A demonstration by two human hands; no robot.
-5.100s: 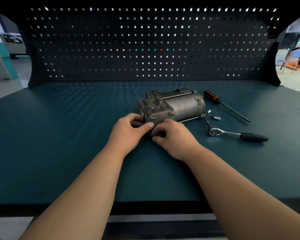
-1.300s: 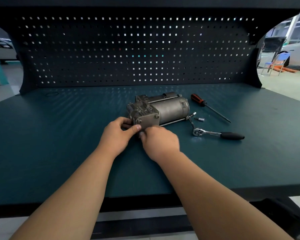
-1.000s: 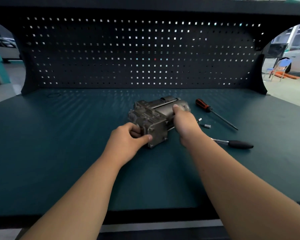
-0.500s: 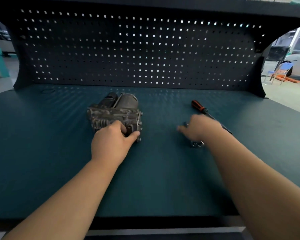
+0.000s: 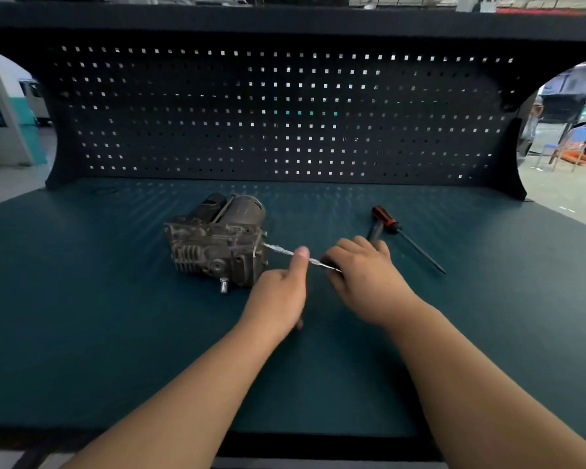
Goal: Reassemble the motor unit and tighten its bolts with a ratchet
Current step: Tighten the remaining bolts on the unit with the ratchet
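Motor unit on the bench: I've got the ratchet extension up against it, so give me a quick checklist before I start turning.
1. Socket end of the silver extension bar seated on a bolt of the grey metal motor unit: cannot tell, the joint is blurred.
2. Grip of the right hand on the black-handled ratchet: ok, fingers wrap it.
3. Bar steadied by the left hand: ok, thumb tip on it.
4. Motor unit held down: not ok, neither hand is on it.
5. Swing room: cannot tell, the orange-and-black screwdriver lies close beside the ratchet handle.
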